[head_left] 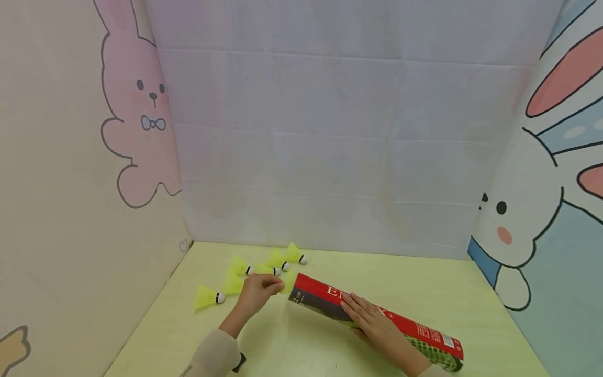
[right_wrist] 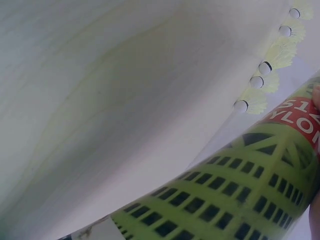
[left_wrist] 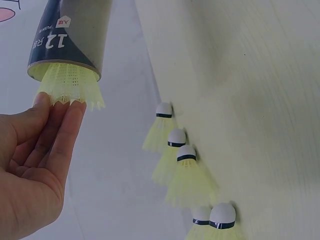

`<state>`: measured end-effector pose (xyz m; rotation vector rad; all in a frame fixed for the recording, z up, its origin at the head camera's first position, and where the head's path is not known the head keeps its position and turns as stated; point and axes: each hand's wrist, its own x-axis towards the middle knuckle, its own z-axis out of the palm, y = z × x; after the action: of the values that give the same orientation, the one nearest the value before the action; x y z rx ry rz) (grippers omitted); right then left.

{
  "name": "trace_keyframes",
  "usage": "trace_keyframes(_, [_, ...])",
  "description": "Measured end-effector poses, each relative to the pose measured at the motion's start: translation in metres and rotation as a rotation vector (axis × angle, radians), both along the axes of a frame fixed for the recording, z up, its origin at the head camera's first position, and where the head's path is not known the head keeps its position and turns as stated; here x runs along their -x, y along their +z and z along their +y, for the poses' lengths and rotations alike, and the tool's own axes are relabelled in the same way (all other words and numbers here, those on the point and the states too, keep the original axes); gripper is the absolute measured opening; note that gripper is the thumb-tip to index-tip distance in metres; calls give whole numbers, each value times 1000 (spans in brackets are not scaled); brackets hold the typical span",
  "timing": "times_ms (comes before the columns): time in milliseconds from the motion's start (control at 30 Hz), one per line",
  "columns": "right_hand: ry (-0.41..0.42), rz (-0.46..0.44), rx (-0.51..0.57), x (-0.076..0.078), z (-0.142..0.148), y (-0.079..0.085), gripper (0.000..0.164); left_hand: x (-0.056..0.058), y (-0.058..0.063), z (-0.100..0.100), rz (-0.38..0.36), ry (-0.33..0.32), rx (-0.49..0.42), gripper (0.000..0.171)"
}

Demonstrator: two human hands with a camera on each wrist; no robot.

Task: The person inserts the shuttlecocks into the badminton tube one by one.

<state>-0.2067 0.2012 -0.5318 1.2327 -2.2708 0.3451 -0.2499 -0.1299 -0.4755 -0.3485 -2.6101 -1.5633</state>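
My left hand (head_left: 258,294) pinches the feathered end of a yellow shuttlecock (left_wrist: 69,86) between thumb and fingertips. Its cork end is hidden inside the mouth of a red, black and green shuttlecock tube (head_left: 320,290), while the skirt sticks out at the rim. Across the middle of the tube lies my right hand (head_left: 379,330), gripping it with the fingers over the top and the thumb below. The tube slants, with its open mouth at the upper left in the head view.
Several yellow shuttlecocks with white heads, one of them (head_left: 207,298) farthest left, lie on the pale yellow table (head_left: 268,340) left of and behind the tube. A white cloth (head_left: 330,157) hangs behind the table. Walls with rabbit drawings stand at both sides.
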Motion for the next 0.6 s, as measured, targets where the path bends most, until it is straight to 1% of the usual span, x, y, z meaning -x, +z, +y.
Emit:
trace_keyframes(167, [11,1,5,-1,-1,2,58,-1,-1,1,-14,-6,13,11])
trace_keyframes(333, [0,4,4,-2,-2,2,59,-1,-2,3,-8,-19,28,9])
trace_keyframes(600, [2,10,0,-2,-6,1,59,-3,-3,7,8,-83,45,6])
